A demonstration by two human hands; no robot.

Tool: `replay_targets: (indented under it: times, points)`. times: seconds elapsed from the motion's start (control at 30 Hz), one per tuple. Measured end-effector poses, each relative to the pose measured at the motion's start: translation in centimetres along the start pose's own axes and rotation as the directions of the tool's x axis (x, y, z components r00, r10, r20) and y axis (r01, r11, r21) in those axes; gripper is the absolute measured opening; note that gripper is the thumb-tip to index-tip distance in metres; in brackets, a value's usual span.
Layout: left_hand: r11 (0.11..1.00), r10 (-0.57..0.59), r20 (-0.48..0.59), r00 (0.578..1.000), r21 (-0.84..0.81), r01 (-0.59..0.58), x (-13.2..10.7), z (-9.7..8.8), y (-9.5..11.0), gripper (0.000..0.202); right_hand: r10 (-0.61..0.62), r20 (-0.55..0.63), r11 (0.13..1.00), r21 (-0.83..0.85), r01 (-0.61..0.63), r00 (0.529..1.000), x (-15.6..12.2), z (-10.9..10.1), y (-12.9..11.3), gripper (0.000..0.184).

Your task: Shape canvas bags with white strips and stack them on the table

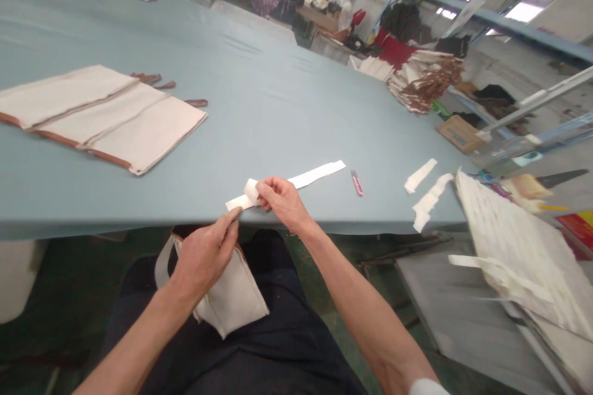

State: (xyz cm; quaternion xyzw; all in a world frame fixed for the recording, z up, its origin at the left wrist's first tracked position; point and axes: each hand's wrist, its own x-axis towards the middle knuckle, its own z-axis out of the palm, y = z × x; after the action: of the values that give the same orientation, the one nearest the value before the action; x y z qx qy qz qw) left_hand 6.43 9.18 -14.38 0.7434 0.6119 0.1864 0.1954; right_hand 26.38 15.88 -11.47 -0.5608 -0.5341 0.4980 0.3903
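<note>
A white strip [319, 174] lies along the front of the blue-green table, with a short curled piece [251, 190] lifted near its left end. My right hand [280, 197] pinches at that curl, thumb and fingers closed. At the table edge, the fingertips of my left hand [208, 253] press on the strip's left end, its other fingers curled in and partly hidden. Below my left hand, a cream fabric piece with brown edging [236, 302] rests on my lap, partly covered by the hand. Pink thread snips [356, 182] lie just right of the strip.
Flat cream fabric panels with brown edges [115, 111] lie at the left of the table [259, 111]. Two white scraps [420, 176] sit near the right edge. A board draped with pale strips [519, 253] stands at right. Stacked fabric [421, 77] and a cardboard box [461, 134] are farther back.
</note>
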Motion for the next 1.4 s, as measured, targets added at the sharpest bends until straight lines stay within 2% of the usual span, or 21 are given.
replay_targets:
  times: [0.13, 0.3, 0.37, 0.43, 0.5, 0.63, 0.77, 0.93, 1.07, 1.23, 1.4]
  points:
    - [0.995, -0.015, 0.038, 0.999, 0.095, 0.011, 0.6, -0.6, 0.1, 0.055, 0.006, -0.109, 0.990, 0.141, 0.009, 0.994, 0.1, -1.6, 0.7, 0.028]
    - [0.981, -0.033, 0.080, 0.996, 0.194, 0.017, 1.4, -1.2, 0.8, 0.054, 0.060, -0.351, 0.959, 0.279, 0.043, 0.934, 1.8, -7.2, 1.4, 0.035]
    - [0.974, -0.044, 0.091, 0.995, 0.227, 0.022, 1.4, -1.4, 1.2, 0.056, 0.094, -0.398, 0.949, 0.313, 0.038, 0.912, 2.2, -9.4, 1.7, 0.035]
    - [0.965, -0.050, 0.100, 0.994, 0.260, 0.022, 1.4, -1.5, 1.9, 0.060, 0.122, -0.415, 0.940, 0.339, 0.029, 0.902, 2.3, -10.7, 2.1, 0.033]
    - [0.959, -0.038, 0.122, 0.992, 0.285, 0.001, 1.7, -1.4, 2.9, 0.063, 0.144, -0.406, 0.932, 0.363, 0.015, 0.903, 2.1, -10.9, 2.5, 0.030]
    - [0.946, 0.015, 0.194, 0.981, 0.315, -0.077, 3.8, -1.1, 5.3, 0.060, 0.176, -0.369, 0.911, 0.412, -0.009, 0.913, 1.6, -9.8, 2.9, 0.026]
    - [0.917, 0.021, 0.263, 0.964, 0.379, -0.124, 6.0, -1.1, 6.7, 0.058, 0.198, -0.414, 0.870, 0.492, 0.035, 0.888, 2.2, -10.3, 2.4, 0.022]
    - [0.877, 0.023, 0.350, 0.936, 0.442, -0.187, 6.3, -1.3, 7.3, 0.060, 0.297, -0.522, 0.803, 0.589, 0.086, 0.799, 4.4, -14.1, 1.7, 0.021]
    - [0.862, -0.004, 0.374, 0.928, 0.472, -0.187, 6.0, -1.2, 7.4, 0.061, 0.400, -0.610, 0.777, 0.622, 0.100, 0.684, 7.2, -17.2, 1.3, 0.027]
    - [0.858, -0.022, 0.378, 0.925, 0.482, -0.177, 6.1, -1.0, 7.4, 0.062, 0.443, -0.715, 0.800, 0.588, 0.122, 0.541, 10.4, -20.7, -0.1, 0.032]
    - [0.874, -0.022, 0.383, 0.923, 0.457, -0.169, 6.4, -0.9, 7.2, 0.063, 0.428, -0.788, 0.839, 0.529, 0.130, 0.443, 11.2, -24.6, -2.5, 0.041]
